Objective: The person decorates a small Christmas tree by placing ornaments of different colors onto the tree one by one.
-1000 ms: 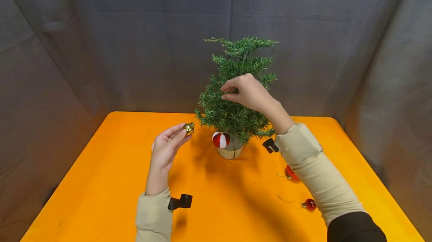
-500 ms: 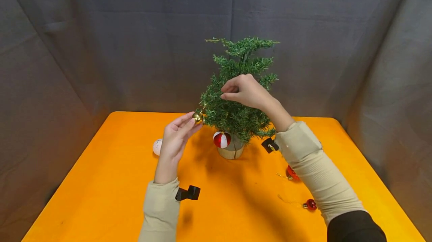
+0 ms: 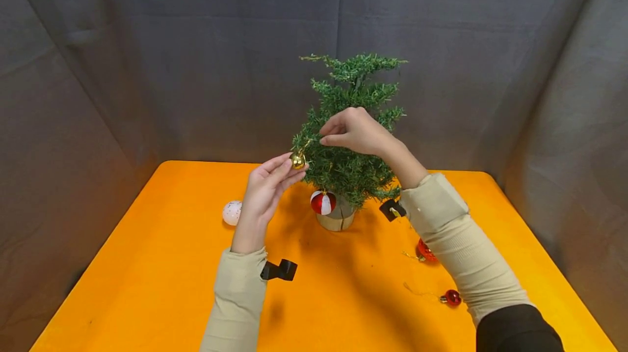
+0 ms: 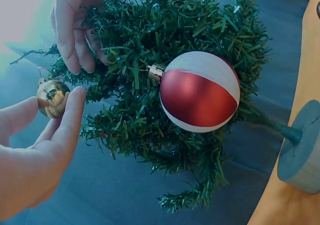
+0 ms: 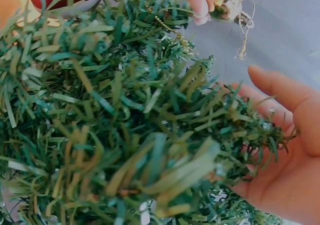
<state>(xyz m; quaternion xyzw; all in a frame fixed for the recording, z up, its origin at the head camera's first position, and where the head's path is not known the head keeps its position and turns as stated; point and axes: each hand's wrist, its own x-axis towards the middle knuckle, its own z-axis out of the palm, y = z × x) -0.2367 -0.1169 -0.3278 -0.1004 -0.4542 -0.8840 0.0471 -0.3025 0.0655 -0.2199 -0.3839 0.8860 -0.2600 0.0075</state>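
My left hand (image 3: 262, 191) pinches a small gold bauble (image 3: 297, 160) between thumb and fingers, at the left side of a small artificial Christmas tree (image 3: 343, 169). A loop of gold string (image 5: 245, 32) dangles from the bauble's cap in the right wrist view. My right hand (image 3: 360, 133) is in front of the tree, thumb and fingers apart and loosely bent. Seen from the right wrist, a branch tip (image 5: 260, 127) reaches between them; nothing else is in that hand. A red and white striped bauble (image 4: 200, 92) hangs from a low branch.
The tree's round wooden base (image 3: 336, 222) stands on an orange table (image 3: 162, 286). A white speckled ball (image 3: 231, 213) lies to the left. Two red baubles (image 3: 426, 251) with gold strings lie at the right, near my right sleeve. Grey cloth (image 3: 221, 68) hangs behind.
My left hand has carried the gold bauble up and to the right, closer to my right hand. The white speckled ball has come into view behind it. My right hand has hardly moved.
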